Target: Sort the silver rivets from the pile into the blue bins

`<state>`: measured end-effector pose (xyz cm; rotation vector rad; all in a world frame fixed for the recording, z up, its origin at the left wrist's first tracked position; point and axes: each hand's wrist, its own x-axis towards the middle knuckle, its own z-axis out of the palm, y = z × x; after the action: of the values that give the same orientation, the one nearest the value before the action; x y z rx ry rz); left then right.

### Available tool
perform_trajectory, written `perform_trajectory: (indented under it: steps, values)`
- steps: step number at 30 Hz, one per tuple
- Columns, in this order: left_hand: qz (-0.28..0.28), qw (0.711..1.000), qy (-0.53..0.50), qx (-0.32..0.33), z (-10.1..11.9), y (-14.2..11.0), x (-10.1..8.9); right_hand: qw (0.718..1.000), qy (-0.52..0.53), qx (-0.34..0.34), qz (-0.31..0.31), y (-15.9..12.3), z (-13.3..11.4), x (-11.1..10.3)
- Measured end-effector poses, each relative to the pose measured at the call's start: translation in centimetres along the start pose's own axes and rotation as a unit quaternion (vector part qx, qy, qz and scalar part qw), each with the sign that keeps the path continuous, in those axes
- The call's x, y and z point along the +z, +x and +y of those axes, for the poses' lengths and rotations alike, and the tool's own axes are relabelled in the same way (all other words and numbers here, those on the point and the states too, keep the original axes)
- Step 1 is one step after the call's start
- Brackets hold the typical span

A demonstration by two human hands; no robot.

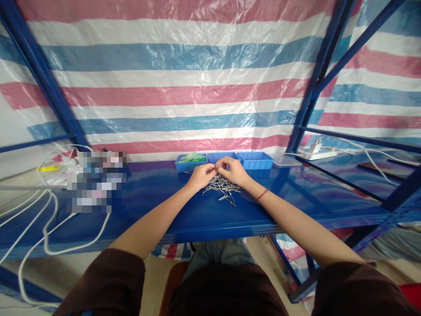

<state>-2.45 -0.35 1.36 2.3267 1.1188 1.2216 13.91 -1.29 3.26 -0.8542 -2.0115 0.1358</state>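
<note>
My left hand (pixel 200 176) and my right hand (pixel 234 171) meet at the fingertips, both closed in a pinch. Whatever sits between the fingers is too small to make out. Just below and behind them a loose pile of thin silvery metal pins, resembling blind rivets (pixel 222 188), lies on the blue tabletop (pixel 197 215). Beyond the hands stand small blue bins in a row. Small green pieces, perhaps plastic bags, fill the left bin (pixel 187 166). My right hand partly covers the middle bin (pixel 226 156), while the right bin (pixel 259 163) stands beside it.
White cables (pixel 52 219) and a blurred-out patch (pixel 97 182) occupy the table's left side. A clear plastic lid or tray (pixel 286 160) lies right of the bins. Farther right is a white power strip (pixel 317 151). Blue metal posts (pixel 315 83) frame a striped plastic sheet (pixel 184 87) behind.
</note>
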Motion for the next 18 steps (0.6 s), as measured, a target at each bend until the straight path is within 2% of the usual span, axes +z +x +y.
perform_trajectory:
  steps: [4, 10, 12, 15, 18]
  values:
    - [0.029, 0.999, -0.036, -0.009, -0.2, 0.2, -0.1, 0.996, -0.052, -0.068, -0.004, -0.1, -0.7, -0.4]
    - [0.086, 0.996, -0.017, -0.011, 0.0, 0.3, -0.4, 0.991, -0.107, -0.079, -0.013, 0.1, -0.4, -0.9]
    - [0.092, 0.996, -0.009, -0.014, 0.1, 0.3, -0.5, 0.992, -0.107, -0.061, -0.008, 0.2, 0.2, -1.0]
    - [0.087, 0.996, 0.015, -0.009, 0.2, 0.3, -0.4, 0.992, -0.116, -0.002, 0.039, 0.7, 1.5, -1.1]
    - [0.047, 0.996, 0.064, 0.038, 0.2, 0.1, -0.3, 0.975, -0.190, 0.082, 0.080, 1.2, 3.0, -1.3]
